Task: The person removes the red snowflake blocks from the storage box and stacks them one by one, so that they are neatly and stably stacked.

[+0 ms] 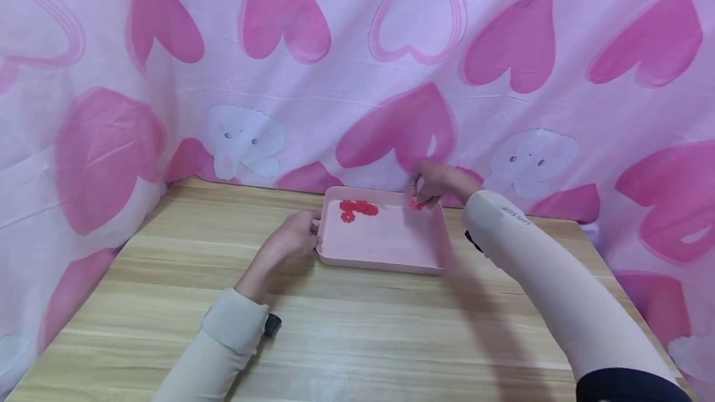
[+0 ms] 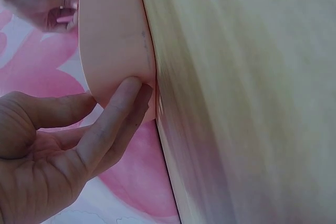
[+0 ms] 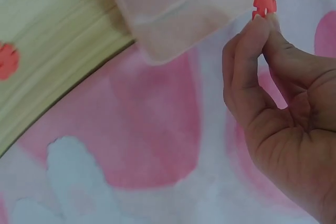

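- Right hand (image 1: 432,183) pinches a red flower piece (image 3: 264,2) between thumb and fingertip, over the pink tray's (image 1: 385,260) far right corner.
- Left hand (image 1: 290,241) – fingers straight – presses the tray's left wall.
- More red pieces (image 1: 357,208) lie inside (far left), on the wooden table (image 1: 363,334).

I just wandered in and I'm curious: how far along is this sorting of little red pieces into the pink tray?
Done, it seems: a small cluster of red flower-shaped pieces already lies in the pink tray. In hand: the right hand pinches one more red piece at the tray's far right corner, while the left hand steadies the tray's left edge. Left: at least one red piece on the wooden table, seen from the right wrist.
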Demonstrator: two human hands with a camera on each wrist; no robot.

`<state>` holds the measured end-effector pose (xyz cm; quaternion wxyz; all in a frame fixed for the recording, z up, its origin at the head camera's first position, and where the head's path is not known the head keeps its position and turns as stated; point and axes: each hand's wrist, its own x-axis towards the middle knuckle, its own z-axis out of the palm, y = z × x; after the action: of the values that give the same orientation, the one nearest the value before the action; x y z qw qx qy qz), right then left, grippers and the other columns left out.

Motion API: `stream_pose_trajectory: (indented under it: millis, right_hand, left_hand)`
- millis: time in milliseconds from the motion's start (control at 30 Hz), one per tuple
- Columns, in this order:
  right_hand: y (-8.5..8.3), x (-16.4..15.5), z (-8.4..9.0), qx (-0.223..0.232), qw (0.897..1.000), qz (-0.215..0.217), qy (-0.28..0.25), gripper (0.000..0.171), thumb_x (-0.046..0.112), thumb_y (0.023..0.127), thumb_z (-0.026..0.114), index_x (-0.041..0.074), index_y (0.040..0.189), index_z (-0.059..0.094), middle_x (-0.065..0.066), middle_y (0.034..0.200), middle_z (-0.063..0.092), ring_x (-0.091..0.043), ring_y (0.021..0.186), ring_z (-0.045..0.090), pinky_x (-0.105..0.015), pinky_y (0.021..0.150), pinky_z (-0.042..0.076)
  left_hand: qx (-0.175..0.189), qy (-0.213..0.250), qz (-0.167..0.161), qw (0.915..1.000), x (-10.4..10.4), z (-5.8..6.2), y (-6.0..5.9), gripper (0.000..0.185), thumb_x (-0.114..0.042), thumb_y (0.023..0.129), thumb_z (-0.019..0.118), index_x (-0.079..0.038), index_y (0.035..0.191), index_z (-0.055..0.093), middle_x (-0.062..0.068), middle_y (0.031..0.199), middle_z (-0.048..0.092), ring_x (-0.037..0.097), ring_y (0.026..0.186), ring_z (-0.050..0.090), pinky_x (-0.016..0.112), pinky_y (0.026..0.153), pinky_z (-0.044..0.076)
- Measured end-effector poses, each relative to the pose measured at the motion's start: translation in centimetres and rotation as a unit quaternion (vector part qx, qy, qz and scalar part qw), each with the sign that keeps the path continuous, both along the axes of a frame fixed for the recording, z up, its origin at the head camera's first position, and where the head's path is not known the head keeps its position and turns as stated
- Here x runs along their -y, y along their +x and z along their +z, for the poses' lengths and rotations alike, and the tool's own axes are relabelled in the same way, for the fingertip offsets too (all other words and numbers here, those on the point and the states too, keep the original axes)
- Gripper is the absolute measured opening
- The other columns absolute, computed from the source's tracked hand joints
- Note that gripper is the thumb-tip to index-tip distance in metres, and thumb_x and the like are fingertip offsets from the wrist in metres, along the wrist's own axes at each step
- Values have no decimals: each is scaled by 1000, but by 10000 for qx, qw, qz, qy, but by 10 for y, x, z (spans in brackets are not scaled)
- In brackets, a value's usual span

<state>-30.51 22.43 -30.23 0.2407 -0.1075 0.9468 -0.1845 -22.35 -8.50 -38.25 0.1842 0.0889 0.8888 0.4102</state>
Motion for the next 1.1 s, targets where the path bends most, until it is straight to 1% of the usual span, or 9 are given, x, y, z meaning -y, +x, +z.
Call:
stream_pose_trajectory:
  millis: [100,233,400,500,567,667,800,900,1100]
  right_hand:
    - [1,-17,3,104,9999,-9,-21,7,-8,94,69,-5,100,66,-16,93,76,-15,73,69,-29,68,66]
    - [2,-38,5,269,9993,-248,-25,8,-8,95,64,-3,101,64,-13,91,71,-16,74,66,-28,68,64]
    - [2,-64,2,419,9979,-489,-53,7,-8,98,61,-2,101,62,-10,90,65,-17,72,62,-28,68,64]
    - [4,-80,-3,473,9972,-555,-178,7,-10,96,62,-5,101,62,-13,90,70,-16,72,64,-29,66,65]
    - [6,-90,-6,547,9965,-607,-193,8,-11,95,63,-6,102,62,-14,94,69,-16,74,65,-30,68,66]
    - [11,-105,-13,686,9948,-750,-71,10,-9,95,65,-5,104,64,-14,97,68,-16,77,66,-30,70,66]
    - [18,-125,-25,840,9926,-871,128,5,-4,100,65,-3,104,67,-12,97,65,-17,81,65,-30,73,66]
    - [21,-135,-35,975,9907,-944,17,6,-3,100,64,-4,105,67,-10,97,64,-17,84,63,-29,75,64]
    - [25,-143,-51,1094,9877,-1087,-269,8,0,101,68,-5,107,67,-7,95,67,-13,81,63,-26,75,63]
  left_hand:
    - [32,-45,13,10000,0,1,0,58,10,98,57,7,155,48,25,126,72,29,107,69,39,96,66]
    - [60,-35,14,10000,0,2,1,56,9,99,58,8,155,49,26,127,71,28,105,69,38,93,67]
    - [39,63,63,10000,4,1,2,57,11,96,58,7,153,51,25,127,71,30,106,69,38,91,67]
    - [104,182,85,9997,7,1,3,57,10,96,57,8,153,50,25,127,71,31,108,69,39,92,67]
    - [120,219,68,9997,10,0,3,57,10,96,56,8,153,49,26,126,71,31,107,70,39,92,67]
    - [175,321,28,9993,13,-2,3,56,9,98,57,9,153,48,28,125,70,31,105,71,39,90,68]
    - [324,575,4,9978,17,-2,3,56,8,99,57,10,154,46,29,129,66,33,106,71,39,89,69]
    - [423,772,18,9961,20,-2,3,56,8,99,55,9,154,46,30,131,65,33,107,71,39,89,69]
    - [614,1171,-39,9912,24,-4,2,55,11,100,55,12,154,43,34,129,61,34,103,71,43,88,70]
